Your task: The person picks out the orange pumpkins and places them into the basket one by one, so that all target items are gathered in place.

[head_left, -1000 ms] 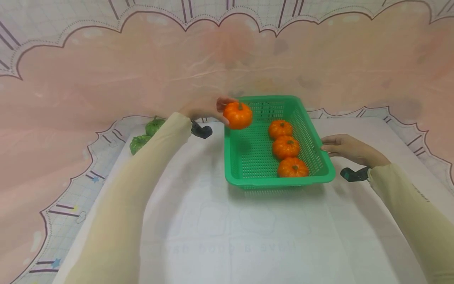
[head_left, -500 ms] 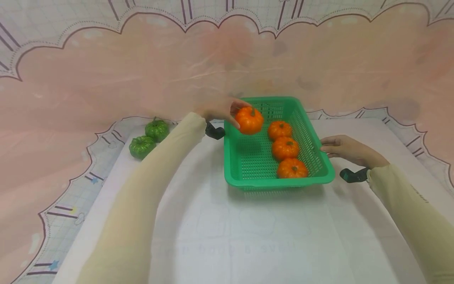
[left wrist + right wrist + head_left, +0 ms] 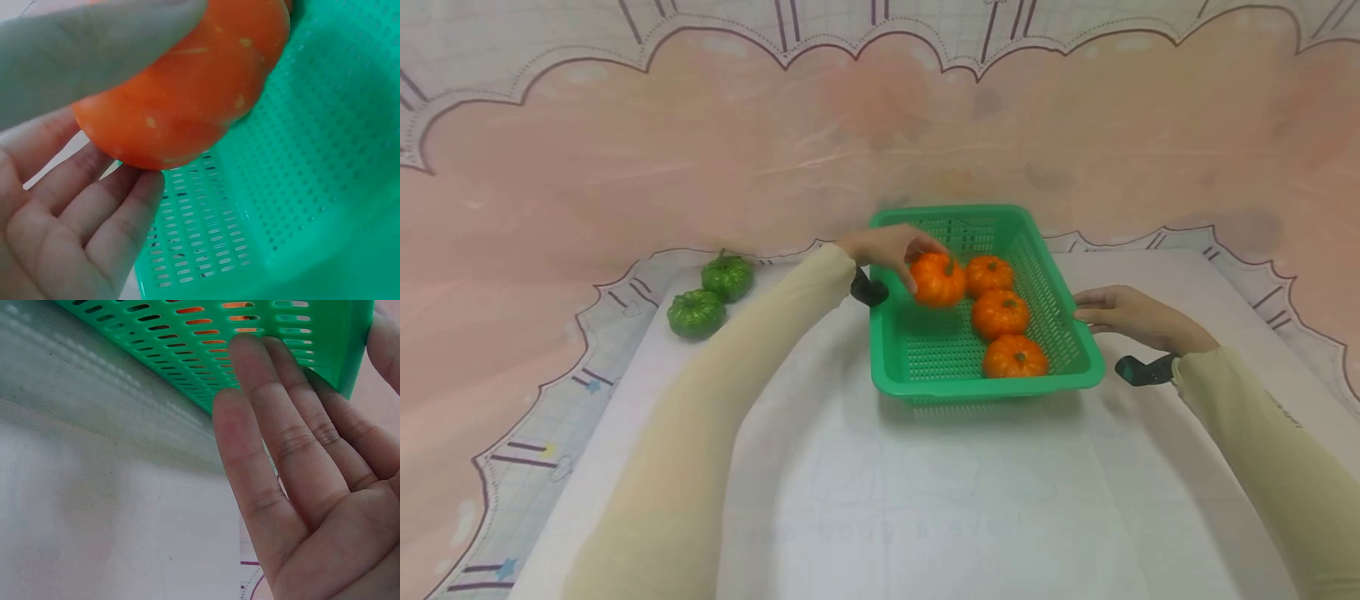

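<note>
In the head view my left hand holds a small orange pumpkin inside the left part of a green plastic basket. The left wrist view has the thumb across this pumpkin and the fingertips against its other side, with the perforated basket wall behind. Three more orange pumpkins stand in a row along the basket's right side, the middle pumpkin between the other two. My right hand is at the basket's right side, its fingers extended against the slotted outer wall.
Two green pumpkins sit at the back left of the table, beyond my left sleeve. A white cloth with faint print covers the table. A pink patterned curtain hangs behind.
My left hand has carried the pumpkin rightward and down, from over the basket's left rim to beside the row of pumpkins. The right hand stays at the basket's side.
</note>
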`<state>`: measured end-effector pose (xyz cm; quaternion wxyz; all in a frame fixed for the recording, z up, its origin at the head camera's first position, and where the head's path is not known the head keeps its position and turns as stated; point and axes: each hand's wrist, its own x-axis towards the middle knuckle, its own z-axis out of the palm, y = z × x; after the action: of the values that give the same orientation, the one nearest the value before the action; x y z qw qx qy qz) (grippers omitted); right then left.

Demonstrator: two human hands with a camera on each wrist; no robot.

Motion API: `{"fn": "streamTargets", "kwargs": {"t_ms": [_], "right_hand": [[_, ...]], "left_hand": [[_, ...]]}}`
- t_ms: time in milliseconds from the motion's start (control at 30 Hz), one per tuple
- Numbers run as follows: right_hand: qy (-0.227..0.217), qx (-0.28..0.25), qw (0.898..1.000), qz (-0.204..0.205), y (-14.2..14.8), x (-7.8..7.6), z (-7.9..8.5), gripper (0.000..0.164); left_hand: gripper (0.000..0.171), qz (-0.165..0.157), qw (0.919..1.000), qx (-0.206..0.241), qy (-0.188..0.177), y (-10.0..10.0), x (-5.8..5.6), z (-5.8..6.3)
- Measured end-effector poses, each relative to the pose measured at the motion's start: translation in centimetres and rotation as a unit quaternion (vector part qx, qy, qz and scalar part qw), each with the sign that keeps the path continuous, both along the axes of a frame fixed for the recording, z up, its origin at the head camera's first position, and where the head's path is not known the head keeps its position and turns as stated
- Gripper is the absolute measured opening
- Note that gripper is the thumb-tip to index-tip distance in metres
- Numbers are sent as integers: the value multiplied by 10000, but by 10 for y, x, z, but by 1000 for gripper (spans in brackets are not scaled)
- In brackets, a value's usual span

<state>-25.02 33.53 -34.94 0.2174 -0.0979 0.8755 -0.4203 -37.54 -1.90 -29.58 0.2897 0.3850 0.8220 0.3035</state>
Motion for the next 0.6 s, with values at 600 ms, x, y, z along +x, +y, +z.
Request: {"fn": "streamTargets", "kwargs": {"t_ms": [600], "right_hand": [[-3,-38,10000,1,3,-2,-2,59]], "left_hand": [[74,-787,9948,-648,-39,20,11,-8]]}}
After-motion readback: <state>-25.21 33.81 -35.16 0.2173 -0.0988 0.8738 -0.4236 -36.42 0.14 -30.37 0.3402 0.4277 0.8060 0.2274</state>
